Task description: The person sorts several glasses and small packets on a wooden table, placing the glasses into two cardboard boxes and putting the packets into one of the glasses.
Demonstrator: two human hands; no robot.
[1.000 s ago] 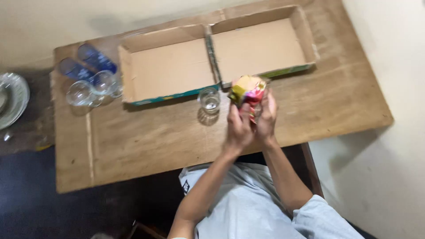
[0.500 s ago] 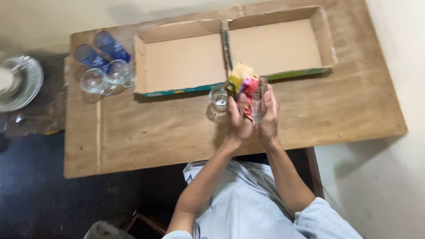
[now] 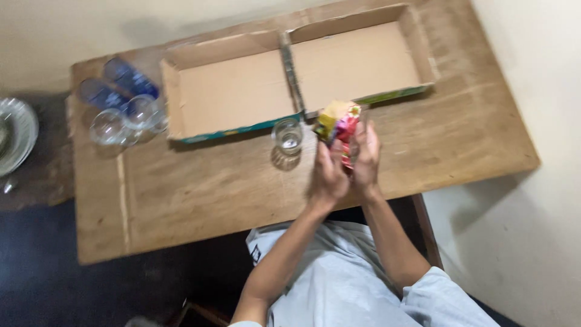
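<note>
1. Two blue-based glasses (image 3: 124, 97) lie on their sides at the bench's (image 3: 200, 194) left end, mouths toward the person, touching each other; lying flat beside the trays keeps them off the working space near the hands. A clear dish (image 3: 15, 133) sits further left, off the bench on a darker surface.
2. Two shallow cardboard trays, the left tray (image 3: 230, 91) and the right tray (image 3: 357, 60), rest side by side along the far edge, walls touching, both bare inside.
3. One small glass (image 3: 288, 135) stands upright just in front of the left tray's near wall, close to the hands but apart from them.
4. The left hand (image 3: 327, 177) and the right hand (image 3: 365, 158) are raised above the bench, palms facing, with a colourful cloth (image 3: 337, 123) bunched between them. A clear glass seems to be pressed against the cloth, though blur makes that unsure.
5. Each hand's grip is closed around the cloth, fingers curled; the bundle sits over the bench just before the right tray
</note>
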